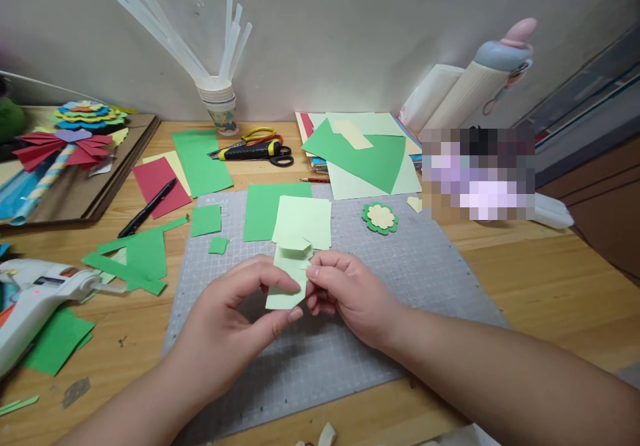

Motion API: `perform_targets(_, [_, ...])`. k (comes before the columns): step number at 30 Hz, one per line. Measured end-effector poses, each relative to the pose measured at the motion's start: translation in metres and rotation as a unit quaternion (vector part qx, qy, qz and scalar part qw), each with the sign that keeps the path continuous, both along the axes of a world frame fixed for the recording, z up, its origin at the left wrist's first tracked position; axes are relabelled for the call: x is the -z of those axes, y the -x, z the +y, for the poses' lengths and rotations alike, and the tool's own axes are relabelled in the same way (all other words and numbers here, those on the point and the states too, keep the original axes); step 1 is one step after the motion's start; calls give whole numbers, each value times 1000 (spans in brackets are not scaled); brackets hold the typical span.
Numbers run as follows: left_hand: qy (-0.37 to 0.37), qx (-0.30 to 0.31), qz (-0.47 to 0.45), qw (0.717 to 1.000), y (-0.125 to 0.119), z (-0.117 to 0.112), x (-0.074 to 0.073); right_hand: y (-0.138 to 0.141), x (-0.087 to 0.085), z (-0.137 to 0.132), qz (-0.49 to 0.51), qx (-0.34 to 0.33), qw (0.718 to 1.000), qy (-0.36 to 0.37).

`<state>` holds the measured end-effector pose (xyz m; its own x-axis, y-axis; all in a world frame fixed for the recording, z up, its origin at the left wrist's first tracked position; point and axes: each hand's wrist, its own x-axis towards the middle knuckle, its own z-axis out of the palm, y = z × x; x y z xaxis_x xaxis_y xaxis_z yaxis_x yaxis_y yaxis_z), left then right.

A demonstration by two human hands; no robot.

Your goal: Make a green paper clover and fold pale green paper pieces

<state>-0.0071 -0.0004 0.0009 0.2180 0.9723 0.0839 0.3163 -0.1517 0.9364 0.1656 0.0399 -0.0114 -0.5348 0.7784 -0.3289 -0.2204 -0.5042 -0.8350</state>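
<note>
My left hand (235, 316) and my right hand (347, 293) pinch a small piece of light green paper (286, 279) between them, just above the grey cutting mat (400, 266). The paper's top edge is folded over. Thumb and fingers of both hands are closed on its sides. Behind the piece, a light green sheet (305, 221) lies on a darker green sheet (263, 209) on the mat. A green and cream paper flower (381, 218) rests on the mat to the right.
A white glue gun (40, 293) lies at the left among green paper scraps (135, 259). Scissors (260, 151), a black pen (147, 208), a cup of glue sticks (220, 103), stacked paper sheets (365, 156) and a bottle (480, 86) stand further back.
</note>
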Motion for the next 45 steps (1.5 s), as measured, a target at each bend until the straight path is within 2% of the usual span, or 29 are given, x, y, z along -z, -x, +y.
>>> perform_targets(5, [-6,29,-2,1000,-2,1,-4,1,-1,1,-3,-13,1000,11])
perform_targets(10, [-23,16,26,999,-1,0,-7,0,1,3,-23,-46,999,-7])
perform_targets(16, [-49,24,35,998,-3,-1,-7,1,-1,3,4,-49,999,-9])
perform_targets(22, [-63,4,45,997,-4,-4,-6,0,-4,4,-12,-52,999,-4])
perform_targets(30, [-66,-7,63,996,-5,-3,-7,-1,-2,3,-57,-77,994,-49])
perform_targets(39, [-78,-14,88,993,-8,-2,-8,-1,-2,3,-60,-78,993,-65])
perform_targets(45, [-53,-28,58,997,-8,-1,-8,-1,0,3,-33,-77,995,-49])
